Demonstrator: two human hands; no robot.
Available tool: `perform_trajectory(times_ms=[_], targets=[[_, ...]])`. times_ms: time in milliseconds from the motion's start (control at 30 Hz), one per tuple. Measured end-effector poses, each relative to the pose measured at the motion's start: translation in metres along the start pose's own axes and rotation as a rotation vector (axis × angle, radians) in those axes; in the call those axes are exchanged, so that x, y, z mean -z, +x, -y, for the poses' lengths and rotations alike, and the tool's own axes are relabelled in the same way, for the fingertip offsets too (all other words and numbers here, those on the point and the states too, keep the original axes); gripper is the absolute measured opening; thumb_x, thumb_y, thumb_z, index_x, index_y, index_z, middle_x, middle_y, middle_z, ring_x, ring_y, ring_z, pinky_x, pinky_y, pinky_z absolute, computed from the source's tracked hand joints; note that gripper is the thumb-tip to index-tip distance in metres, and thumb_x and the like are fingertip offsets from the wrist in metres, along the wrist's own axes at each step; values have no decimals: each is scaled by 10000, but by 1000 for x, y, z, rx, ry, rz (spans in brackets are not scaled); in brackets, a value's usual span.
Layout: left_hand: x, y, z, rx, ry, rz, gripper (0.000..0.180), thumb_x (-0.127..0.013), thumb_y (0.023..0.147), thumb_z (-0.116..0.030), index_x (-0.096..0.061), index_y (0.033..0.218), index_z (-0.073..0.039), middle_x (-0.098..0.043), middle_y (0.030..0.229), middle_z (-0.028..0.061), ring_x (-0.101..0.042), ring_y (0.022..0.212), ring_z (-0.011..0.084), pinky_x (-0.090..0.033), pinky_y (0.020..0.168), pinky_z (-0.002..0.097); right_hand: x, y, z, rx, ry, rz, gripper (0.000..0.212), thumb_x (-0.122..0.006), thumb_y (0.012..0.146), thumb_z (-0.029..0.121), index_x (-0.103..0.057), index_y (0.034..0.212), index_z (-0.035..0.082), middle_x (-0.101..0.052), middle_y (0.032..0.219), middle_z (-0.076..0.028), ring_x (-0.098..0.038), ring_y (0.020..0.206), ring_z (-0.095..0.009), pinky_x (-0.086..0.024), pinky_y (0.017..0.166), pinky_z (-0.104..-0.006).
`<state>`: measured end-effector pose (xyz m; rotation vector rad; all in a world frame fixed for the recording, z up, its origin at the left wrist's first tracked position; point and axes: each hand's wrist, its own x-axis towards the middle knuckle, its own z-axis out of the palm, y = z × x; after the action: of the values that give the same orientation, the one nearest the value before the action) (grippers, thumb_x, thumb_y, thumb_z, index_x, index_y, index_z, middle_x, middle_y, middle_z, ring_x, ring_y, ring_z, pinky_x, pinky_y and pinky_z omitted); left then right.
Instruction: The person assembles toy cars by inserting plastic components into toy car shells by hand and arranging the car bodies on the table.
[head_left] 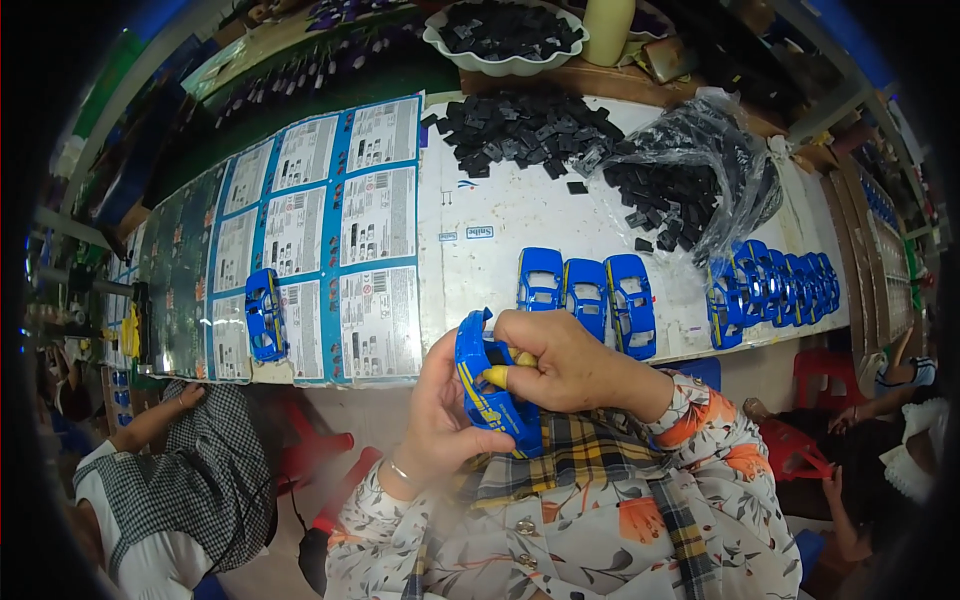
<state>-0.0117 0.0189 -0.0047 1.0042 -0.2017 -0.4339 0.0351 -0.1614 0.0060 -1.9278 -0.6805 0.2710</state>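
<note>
A blue toy car body (478,395) with yellow markings is held up on edge in front of my chest. My left hand (432,410) is closed round it, thumb on the lower end and fingers behind. My right hand (565,360) is closed in a pinch at the opening of the body, and yellow covers sit on its fingertips. Whatever those fingertips grip is hidden. Just beyond my hands, three more blue car bodies (630,305) stand in a row on the white table (470,270).
Small black parts (530,130) lie heaped at the back, with more in a clear plastic bag (740,170) and a white bowl (505,65). A row of blue bodies (770,285) stands right. Printed sheets (375,215) carry one body (265,315). Another person (190,480) sits left.
</note>
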Motion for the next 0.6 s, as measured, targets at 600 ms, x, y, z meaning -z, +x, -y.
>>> perform_trajectory(times_ms=[600], targets=[[11, -8, 3, -8, -40, -228, 983, -713, 548, 11, -232, 1397, -107, -588, 990, 145, -643, 897, 325, -535, 800, 447, 97, 34, -118, -379, -646, -323, 221, -482, 788, 27, -649, 929, 63, -559, 1028, -146, -560, 927, -312, -451, 804, -357]])
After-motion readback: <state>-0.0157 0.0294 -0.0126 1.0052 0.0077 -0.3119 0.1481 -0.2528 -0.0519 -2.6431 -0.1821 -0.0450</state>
